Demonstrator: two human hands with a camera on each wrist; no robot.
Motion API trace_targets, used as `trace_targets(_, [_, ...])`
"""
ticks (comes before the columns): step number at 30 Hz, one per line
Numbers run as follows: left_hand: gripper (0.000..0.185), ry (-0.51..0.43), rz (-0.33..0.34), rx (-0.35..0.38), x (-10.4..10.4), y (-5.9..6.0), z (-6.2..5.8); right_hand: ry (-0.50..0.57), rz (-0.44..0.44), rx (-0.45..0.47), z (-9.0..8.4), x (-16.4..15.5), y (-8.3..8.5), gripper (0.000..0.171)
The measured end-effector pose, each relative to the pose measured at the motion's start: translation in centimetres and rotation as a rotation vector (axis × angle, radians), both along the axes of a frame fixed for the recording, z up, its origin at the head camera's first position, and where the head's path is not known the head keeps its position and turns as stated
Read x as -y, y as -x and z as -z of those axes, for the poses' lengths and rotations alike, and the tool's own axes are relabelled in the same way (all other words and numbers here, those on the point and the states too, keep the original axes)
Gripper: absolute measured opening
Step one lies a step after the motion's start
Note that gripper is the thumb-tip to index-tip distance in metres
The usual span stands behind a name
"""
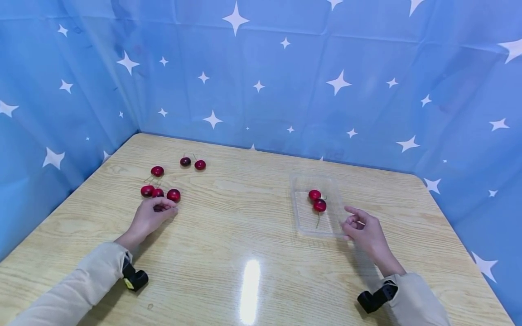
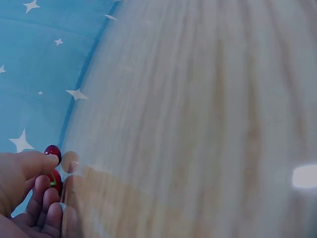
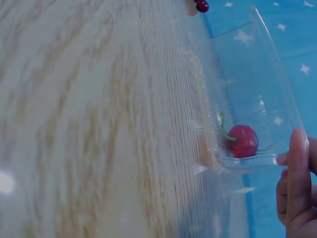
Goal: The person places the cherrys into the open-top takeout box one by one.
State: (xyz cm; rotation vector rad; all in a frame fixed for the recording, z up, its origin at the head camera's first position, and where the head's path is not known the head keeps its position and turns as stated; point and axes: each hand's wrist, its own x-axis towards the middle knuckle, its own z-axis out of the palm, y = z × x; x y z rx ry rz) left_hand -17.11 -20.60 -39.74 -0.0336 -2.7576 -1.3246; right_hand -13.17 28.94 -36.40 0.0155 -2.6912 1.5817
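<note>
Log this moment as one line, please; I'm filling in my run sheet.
left hand: at cherries, grip unclear | right hand: open, at tray | tray: two cherries | table: six loose cherries

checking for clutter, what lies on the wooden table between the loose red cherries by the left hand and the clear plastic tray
Nothing: in the head view only bare wooden table lies between the loose red cherries by the left hand and the clear plastic tray.

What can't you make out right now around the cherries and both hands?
- Head view: whether the left hand pinches a cherry; its fingers hide it.
- Left wrist view: cherries mostly behind fingers, table blurred.
- Right wrist view: right hand cut by edge; contact with clear tray unclear.
</note>
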Motion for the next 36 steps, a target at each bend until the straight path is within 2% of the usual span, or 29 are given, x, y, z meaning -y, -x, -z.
trace_targets(13, [0.02,-0.02,0.035,0.009,-0.1,0.0,-0.5,-0.014,0.003,-0.006,0.0,0.2,-0.1,0.047])
trace_targets(19, [0.02,-0.066,0.022,-0.016,-0.5,0.2,-1.2,-0.011,0.006,-0.002,0.0,0.2,-0.1,0.048])
trace_targets(24, [0.026,-0.117,0.009,0.001,-0.9,0.2,-1.9,-0.021,0.01,-0.001,0.0,0.3,-0.1,0.047])
trace_targets(36, [0.027,-0.135,0.034,-0.021,-1.9,0.5,-2.8,-0.052,0.018,0.005,-0.3,0.3,-0.1,0.047])
